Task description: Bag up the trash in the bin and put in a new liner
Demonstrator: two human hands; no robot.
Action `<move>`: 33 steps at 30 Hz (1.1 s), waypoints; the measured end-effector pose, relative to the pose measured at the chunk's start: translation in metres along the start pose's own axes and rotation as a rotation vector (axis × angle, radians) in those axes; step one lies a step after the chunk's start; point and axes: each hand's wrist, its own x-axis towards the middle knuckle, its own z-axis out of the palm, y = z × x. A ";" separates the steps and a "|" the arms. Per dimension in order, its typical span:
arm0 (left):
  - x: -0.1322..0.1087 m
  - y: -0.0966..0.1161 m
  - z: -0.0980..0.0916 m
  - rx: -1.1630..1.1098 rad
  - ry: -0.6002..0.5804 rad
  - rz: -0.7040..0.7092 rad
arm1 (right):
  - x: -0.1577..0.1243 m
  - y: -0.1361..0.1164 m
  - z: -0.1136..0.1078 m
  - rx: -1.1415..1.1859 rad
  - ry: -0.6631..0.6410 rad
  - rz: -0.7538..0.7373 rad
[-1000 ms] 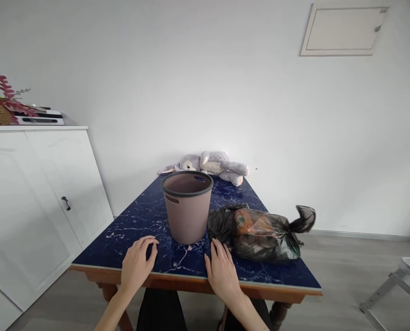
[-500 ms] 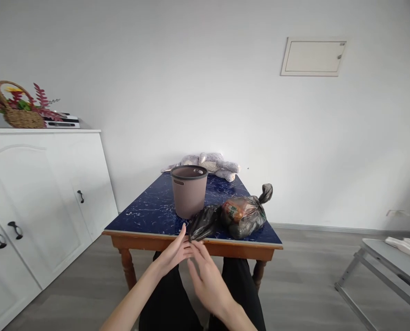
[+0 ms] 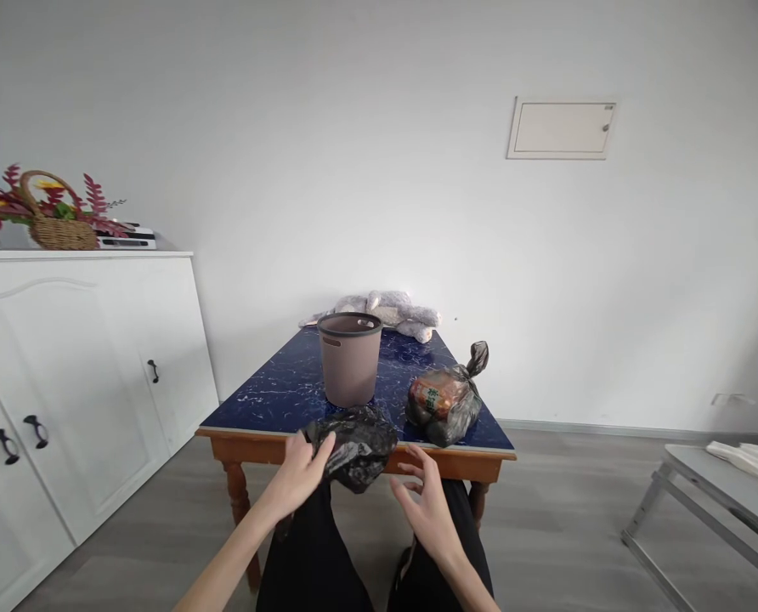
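My left hand (image 3: 299, 472) grips an empty crumpled black plastic bag (image 3: 357, 444), held in the air in front of the near edge of the blue marble-pattern table (image 3: 277, 399). Just right of the bag, my right hand (image 3: 427, 501) hovers with its fingers spread, touching nothing. On the table stand a brown-grey plastic bin (image 3: 349, 358) with a dark rim and a tied black bag full of rubbish (image 3: 446, 397).
A grey plush toy (image 3: 385, 311) lies at the table's far end against the wall. A white cabinet (image 3: 66, 382) with a flower basket (image 3: 51, 217) stands left. A low grey bench (image 3: 716, 497) is at the right. My dark-clad legs are below.
I have moved back from the table. The empty black bag left the tabletop and now hangs in my left hand; my right hand has come away from it and opened.
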 end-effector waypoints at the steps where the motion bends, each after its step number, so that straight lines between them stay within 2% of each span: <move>1: -0.007 0.007 -0.005 0.114 0.051 0.114 | 0.001 0.002 0.005 -0.033 -0.036 -0.016; 2: -0.014 0.017 -0.010 0.195 0.056 0.177 | 0.001 0.001 0.010 -0.062 -0.093 -0.037; 3: -0.020 0.027 -0.016 0.208 0.002 0.166 | 0.000 -0.003 0.016 -0.081 -0.159 -0.062; 6: -0.033 0.056 -0.039 0.028 -0.297 -0.084 | -0.001 -0.019 0.031 0.001 -0.333 -0.162; 7: -0.035 0.063 -0.046 -0.066 -0.353 -0.176 | -0.002 -0.024 0.034 0.073 -0.374 -0.184; 9: -0.038 0.070 -0.058 -0.246 -0.383 -0.297 | -0.003 -0.029 0.039 0.251 -0.410 -0.180; 12: -0.042 0.067 -0.068 -0.422 -0.389 -0.369 | -0.005 -0.029 0.037 0.493 -0.367 -0.049; 15: -0.044 0.061 -0.073 -0.366 -0.288 -0.367 | -0.006 -0.034 0.025 0.704 -0.326 0.146; 17: -0.044 0.058 -0.074 -0.129 -0.188 -0.331 | -0.005 -0.045 0.011 0.852 -0.308 0.230; 19: -0.044 0.057 -0.075 0.207 -0.117 -0.196 | -0.004 -0.060 -0.006 0.963 -0.270 0.245; 22: -0.043 0.052 -0.076 0.585 -0.020 0.119 | -0.003 -0.082 -0.034 0.972 -0.197 0.223; 24: -0.044 0.048 -0.079 0.652 0.032 0.190 | -0.004 -0.092 -0.053 0.893 -0.126 0.194; 28: -0.044 0.042 -0.090 0.606 -0.009 0.098 | -0.012 -0.103 -0.085 0.689 0.024 0.111; 31: -0.043 0.043 -0.095 0.598 0.018 0.086 | -0.019 -0.107 -0.096 0.573 0.031 0.074; 33: -0.041 0.047 -0.097 0.627 0.088 0.103 | -0.024 -0.111 -0.100 0.484 0.009 0.039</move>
